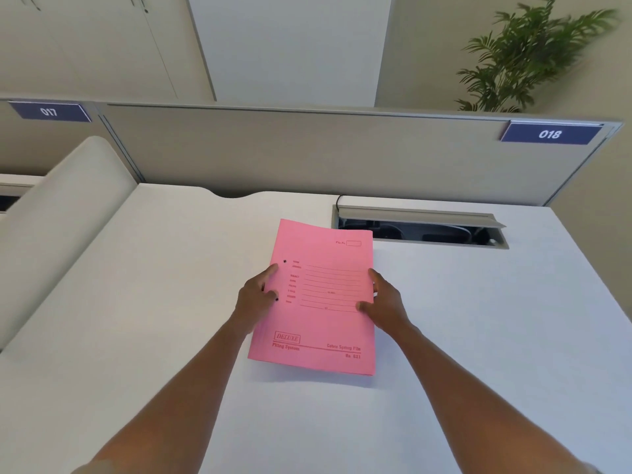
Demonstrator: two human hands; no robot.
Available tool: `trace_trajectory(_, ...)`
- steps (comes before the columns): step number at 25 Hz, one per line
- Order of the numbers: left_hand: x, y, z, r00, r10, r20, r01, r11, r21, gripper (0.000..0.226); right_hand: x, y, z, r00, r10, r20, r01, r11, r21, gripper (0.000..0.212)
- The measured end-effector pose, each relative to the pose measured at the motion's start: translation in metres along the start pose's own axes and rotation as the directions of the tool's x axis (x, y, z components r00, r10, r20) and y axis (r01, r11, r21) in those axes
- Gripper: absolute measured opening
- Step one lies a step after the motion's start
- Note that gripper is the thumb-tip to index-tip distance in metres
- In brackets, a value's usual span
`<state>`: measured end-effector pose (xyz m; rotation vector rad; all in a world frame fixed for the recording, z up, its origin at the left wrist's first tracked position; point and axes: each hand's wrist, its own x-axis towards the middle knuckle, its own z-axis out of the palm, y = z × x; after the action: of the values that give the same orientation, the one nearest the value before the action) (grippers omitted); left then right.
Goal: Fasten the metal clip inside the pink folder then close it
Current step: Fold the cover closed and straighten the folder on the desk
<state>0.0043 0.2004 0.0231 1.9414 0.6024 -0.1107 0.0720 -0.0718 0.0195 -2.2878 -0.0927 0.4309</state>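
- The white desk [478,336] fills most of what I see in front of me; its surface is plain, and its far edge runs along a grey partition [307,155].
- That partition stands upright behind the desk; it carries two dark blue number plates, 017 [49,111] at the far left and 018 [550,134] at the right.
- A green potted plant [526,56] rises behind the partition at the upper right; its fronds are somewhat blurred.
- A cable hatch [420,225] is set into the desk near the far edge; its grey lid is tipped up, and the dark opening under it sits just beside the top right corner of the folder.
- The pink folder [321,323] lies closed and flat in the middle of the desk, front cover up, slightly turned; printed lines, a boxed "DELUXE" mark and two small dark holes near its left edge show on the cover; the metal clip is inside and hidden from me.
- My left hand [254,295] grips the folder's left edge, fingers curled over onto the cover beside the two holes.
- My right hand [383,301] clasps the right edge, thumb lying on the cover and the other fingers wrapped round the side.
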Motion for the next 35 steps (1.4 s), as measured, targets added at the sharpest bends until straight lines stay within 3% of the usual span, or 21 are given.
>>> trace_trajectory(3,0.016,0.006,-0.015,0.993,0.033,-0.109,-0.006,0.971,0.238,0.062,0.023,-0.028,0.013,0.999,-0.042,-0.009,0.041,0.996,-0.077,0.083)
trace_trajectory(11,0.083,0.011,-0.046,0.982,0.07,-0.175,0.012,0.905,0.425,0.063,0.089,-0.076,0.03,0.998,-0.066,0.009,0.067,0.977,-0.201,0.067)
trace_trajectory(15,0.118,0.012,-0.054,0.985,0.062,-0.163,0.016,0.897,0.441,0.063,0.119,-0.089,0.035,0.997,-0.076,0.01,0.077,0.972,-0.222,0.068)
trace_trajectory(27,0.181,0.004,-0.057,0.985,0.004,-0.173,0.072,0.9,0.43,0.062,0.18,-0.093,0.06,0.996,-0.087,-0.029,0.075,0.955,-0.287,0.037)
trace_trajectory(35,0.187,0.004,-0.049,0.976,0.025,-0.215,0.081,0.879,0.471,0.054,0.183,-0.087,0.069,0.997,-0.063,-0.049,0.042,0.938,-0.343,0.042)
